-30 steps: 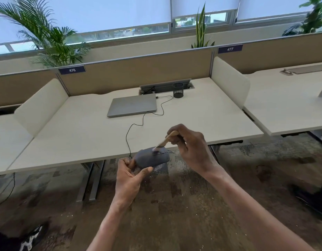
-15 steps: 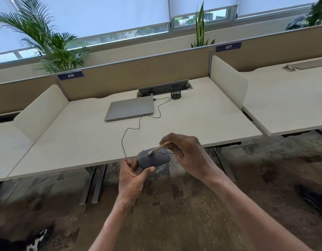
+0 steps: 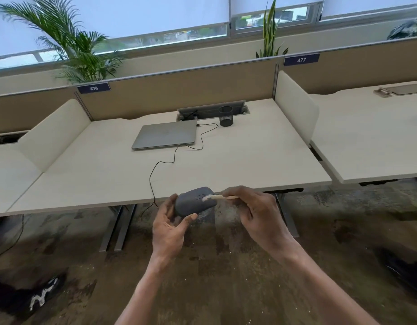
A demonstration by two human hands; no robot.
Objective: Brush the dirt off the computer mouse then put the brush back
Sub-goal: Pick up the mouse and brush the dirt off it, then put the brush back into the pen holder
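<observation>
A dark grey wired computer mouse (image 3: pixel 193 202) is held in the air just off the desk's front edge, gripped from below by my left hand (image 3: pixel 170 227). My right hand (image 3: pixel 254 212) pinches a small wooden-handled brush (image 3: pixel 220 197), lying nearly level, with its white bristles touching the mouse's top near the buttons. The brush handle's far end is hidden in my fingers. The mouse's black cable (image 3: pixel 160 170) runs over the desk toward the laptop.
A closed grey laptop (image 3: pixel 166 134) lies on the cream desk (image 3: pixel 249 160). A black mesh pen cup (image 3: pixel 225 116) stands by the cable tray at the back. Side dividers flank the desk. A dark shoe (image 3: pixel 26 299) rests on the floor at lower left.
The brush has tipped from slanted to nearly level and its bristles have swept leftward across the mouse top. Both hands have dropped slightly against the desk edge as the view shifted.
</observation>
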